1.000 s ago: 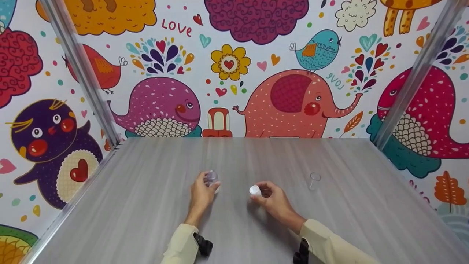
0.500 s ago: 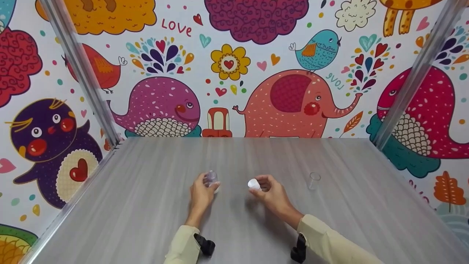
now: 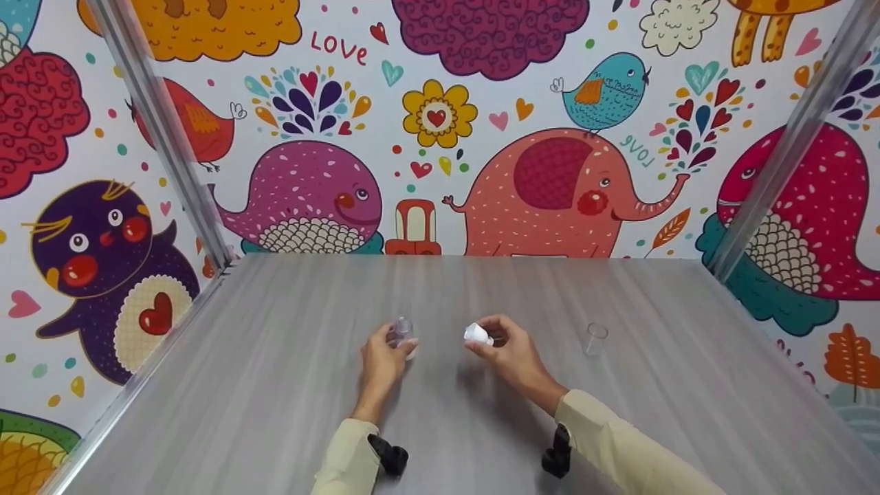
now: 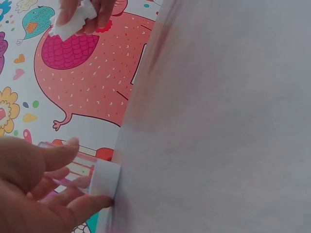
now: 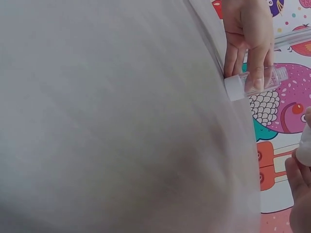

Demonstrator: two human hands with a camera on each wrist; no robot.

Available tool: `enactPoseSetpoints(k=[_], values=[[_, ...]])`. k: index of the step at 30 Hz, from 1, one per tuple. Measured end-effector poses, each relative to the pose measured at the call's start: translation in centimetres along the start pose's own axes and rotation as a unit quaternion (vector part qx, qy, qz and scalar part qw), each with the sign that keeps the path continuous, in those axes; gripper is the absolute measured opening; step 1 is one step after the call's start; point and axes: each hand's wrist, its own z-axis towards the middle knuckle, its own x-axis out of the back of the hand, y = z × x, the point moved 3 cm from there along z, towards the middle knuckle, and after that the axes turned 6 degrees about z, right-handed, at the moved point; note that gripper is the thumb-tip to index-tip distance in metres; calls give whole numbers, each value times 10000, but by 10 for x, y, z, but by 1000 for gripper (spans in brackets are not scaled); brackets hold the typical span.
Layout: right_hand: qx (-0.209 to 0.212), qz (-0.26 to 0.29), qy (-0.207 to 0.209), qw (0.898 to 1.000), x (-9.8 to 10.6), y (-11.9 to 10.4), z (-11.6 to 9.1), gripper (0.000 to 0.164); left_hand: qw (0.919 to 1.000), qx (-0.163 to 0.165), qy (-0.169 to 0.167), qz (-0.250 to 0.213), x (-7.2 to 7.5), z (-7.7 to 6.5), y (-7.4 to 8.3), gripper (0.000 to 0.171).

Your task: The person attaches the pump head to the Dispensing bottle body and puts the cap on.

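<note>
Left of the table's middle, my left hand (image 3: 382,363) holds a small clear plastic bottle (image 3: 403,328) upright between thumb and fingers. The right wrist view shows its threaded, uncapped neck and its white base (image 5: 235,88) at the table surface. My right hand (image 3: 515,359) pinches a white plastic pump-like piece (image 3: 476,334), raised above the table just right of the bottle. From the left wrist, this white piece (image 4: 73,23) shows a wider body with a smaller notched end. Its far side is hidden by my fingers.
A clear open cylinder (image 3: 595,338), like a bottle's overcap, stands on the grey wood-grain table (image 3: 275,412) to the right of my right hand. Printed cartoon panels (image 3: 426,172) with metal corner posts (image 3: 161,130) close off the back and sides.
My right hand has risen slightly and turned the white piece, so its round end no longer faces the head camera. My left hand keeps the bottle in place. The head view shifted slightly.
</note>
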Motion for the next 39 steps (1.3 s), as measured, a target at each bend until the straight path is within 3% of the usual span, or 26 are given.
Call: enactPoseSetpoints(k=[14,30,39], values=[[242,-109,-400,9988,-12,-15,6,34,9999,-48,93,122,0,0,1,44],[249,-230,-299,9990,-25,-34,22,33,9996,-191,145,113,-3,0,1,31],[123,-140,-312,9993,-30,-36,28,32,9996,-96,181,175,-4,-1,2,27]])
